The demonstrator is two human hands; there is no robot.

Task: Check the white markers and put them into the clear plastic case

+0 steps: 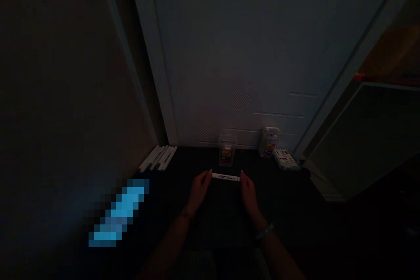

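Observation:
A white marker pen with dark print on its barrel lies level between my two hands, above the dark table. My left hand pinches its left end. On the opposite end, the fingers of my right hand are closed. Just beyond the pen stands a clear plastic container with an orange and dark label. Several similar white markers lie side by side at the table's back left. The room is dim, so fine detail on the fingers is hard to make out.
At the back right stand another clear container and a pack of markers. A bright blurred screen lies on the left. Behind the table rises a pale panel with embossed hearts. A dark board leans at the right.

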